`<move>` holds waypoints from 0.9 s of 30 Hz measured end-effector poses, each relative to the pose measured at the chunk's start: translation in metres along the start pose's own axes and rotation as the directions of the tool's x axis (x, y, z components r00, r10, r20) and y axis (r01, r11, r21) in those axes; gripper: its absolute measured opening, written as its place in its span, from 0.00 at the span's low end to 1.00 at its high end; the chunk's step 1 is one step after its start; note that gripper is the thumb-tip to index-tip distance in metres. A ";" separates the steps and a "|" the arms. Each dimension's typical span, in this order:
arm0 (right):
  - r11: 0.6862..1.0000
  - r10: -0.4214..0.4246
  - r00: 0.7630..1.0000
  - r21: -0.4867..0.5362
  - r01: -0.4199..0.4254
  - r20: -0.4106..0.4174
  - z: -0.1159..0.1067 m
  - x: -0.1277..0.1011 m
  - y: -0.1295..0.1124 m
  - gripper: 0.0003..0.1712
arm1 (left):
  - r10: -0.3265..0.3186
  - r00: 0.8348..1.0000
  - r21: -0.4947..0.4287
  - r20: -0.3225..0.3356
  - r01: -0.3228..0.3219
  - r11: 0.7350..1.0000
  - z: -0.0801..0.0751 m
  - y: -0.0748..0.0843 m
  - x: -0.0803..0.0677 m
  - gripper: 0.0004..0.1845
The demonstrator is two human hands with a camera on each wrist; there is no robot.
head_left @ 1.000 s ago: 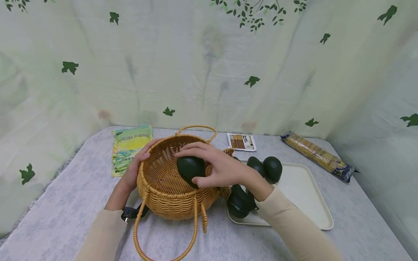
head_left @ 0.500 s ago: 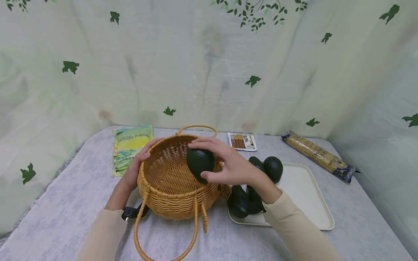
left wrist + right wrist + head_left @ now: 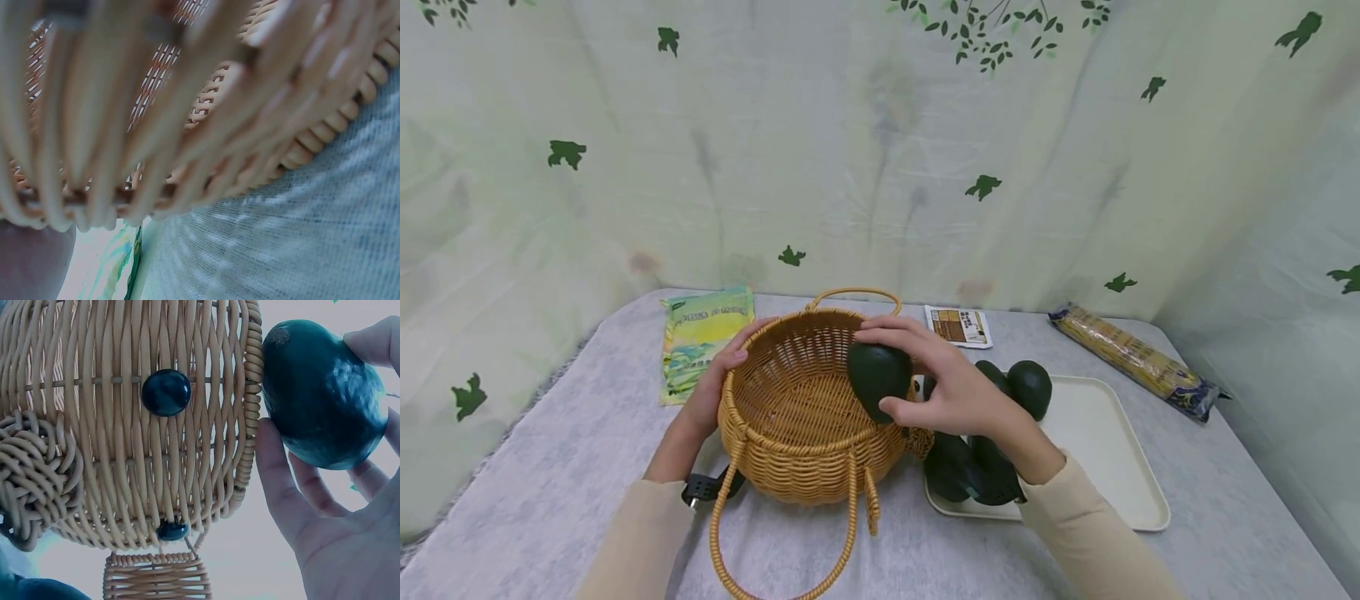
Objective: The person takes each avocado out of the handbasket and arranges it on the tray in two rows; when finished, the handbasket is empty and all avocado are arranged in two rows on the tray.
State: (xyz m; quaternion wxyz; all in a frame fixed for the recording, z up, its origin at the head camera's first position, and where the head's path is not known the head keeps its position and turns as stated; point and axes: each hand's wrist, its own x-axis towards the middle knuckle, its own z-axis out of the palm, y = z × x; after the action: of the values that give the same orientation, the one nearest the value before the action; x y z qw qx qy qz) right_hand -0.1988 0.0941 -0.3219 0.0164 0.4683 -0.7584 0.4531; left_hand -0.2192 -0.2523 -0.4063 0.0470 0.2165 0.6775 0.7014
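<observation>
Nearest me, my right hand (image 3: 958,392) has its fingers wrapped around a dark avocado (image 3: 880,379), holding it just above the right rim of the wicker basket (image 3: 797,433). My left hand (image 3: 711,392) clasps the basket's left rim, thumb curled over the edge. Beside the basket, more avocados (image 3: 1028,387) lie on the cream tray (image 3: 1105,450). Farther back lie a green packet (image 3: 703,337), a small sachet (image 3: 958,325) and a noodle pack (image 3: 1138,358).

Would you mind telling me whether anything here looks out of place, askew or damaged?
Nothing stands out. The wicker basket sits upright, steadied by the left hand; the right hand holds an intact avocado at its rim, and the others lie on the tray.
</observation>
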 end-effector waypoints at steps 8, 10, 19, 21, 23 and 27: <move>1.000 0.010 0.999 0.015 -0.009 -0.053 0.000 -0.013 0.006 0.39 | -0.005 1.000 0.004 -0.009 0.005 1.000 0.000 -0.003 -0.001 0.32; 0.999 0.025 0.998 0.042 -0.022 -0.058 -0.001 -0.016 0.008 0.39 | -0.009 1.000 0.000 -0.009 0.009 1.000 0.000 -0.004 -0.002 0.32; 0.995 0.092 0.992 0.041 -0.088 -0.091 -0.006 -0.033 0.009 0.40 | 0.004 1.000 0.005 -0.003 -0.004 1.000 0.001 -0.003 -0.001 0.32; 0.995 0.098 0.991 0.034 -0.096 -0.091 -0.009 -0.037 0.010 0.40 | 0.003 1.000 0.009 -0.007 -0.003 1.000 0.002 -0.002 0.000 0.32; 0.994 0.109 0.990 0.023 -0.107 -0.091 -0.012 -0.041 0.011 0.40 | 0.002 1.000 0.011 -0.009 -0.002 1.000 0.002 0.000 0.001 0.32; 0.991 0.131 0.987 -0.006 -0.132 -0.092 -0.019 -0.051 0.015 0.41 | 0.002 1.000 0.016 -0.010 -0.002 1.000 0.003 0.001 0.001 0.32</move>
State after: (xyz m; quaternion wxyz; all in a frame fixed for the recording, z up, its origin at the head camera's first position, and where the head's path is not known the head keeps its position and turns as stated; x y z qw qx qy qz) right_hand -0.1885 0.1456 -0.3438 0.0240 0.3957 -0.7889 0.4696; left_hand -0.2189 -0.2492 -0.4047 0.0412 0.2140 0.6829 0.6972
